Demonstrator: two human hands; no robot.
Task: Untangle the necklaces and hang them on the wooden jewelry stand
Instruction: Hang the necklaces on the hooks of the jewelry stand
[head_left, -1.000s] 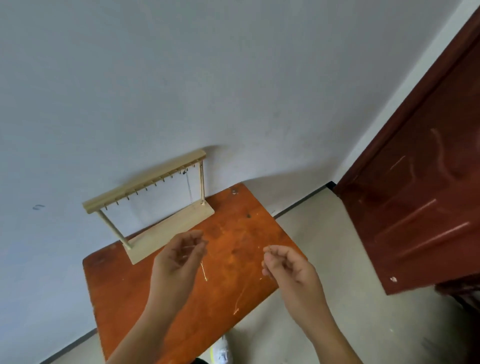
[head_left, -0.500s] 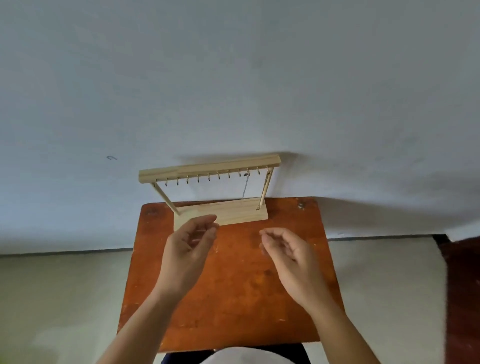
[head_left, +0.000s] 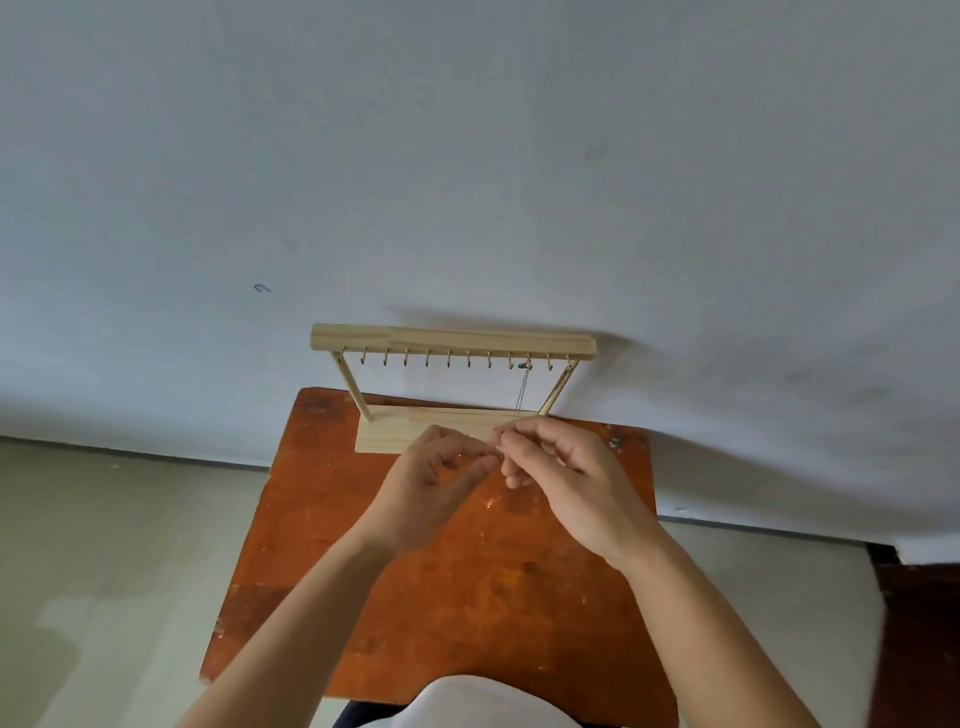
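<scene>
1. Tabletop (head_left: 441, 597): ctr of view, far edge against wall (head_left: 467, 156); floor (head_left: 119, 545) to L and R of it.
2. Jewelry stand (head_left: 452, 338): on tabletop at far edge, just before wall. Base (head_left: 395, 431) lies on tabletop; top bar sits above it on two posts.
3. Hooks (head_left: 448, 359): one row under top bar, running L to R.
4. Hung chain (head_left: 521, 395): on a hook near R end of row, just L of R post; drops toward base, lower end behind right hand (head_left: 566, 478).
5. Left hand (head_left: 431, 483): L of right hand, both above tabletop, before base, fingertips touching.
6. Necklace (head_left: 496, 430): pinched betw. fingers of both hands at the meeting pt, below hung chain.
</scene>
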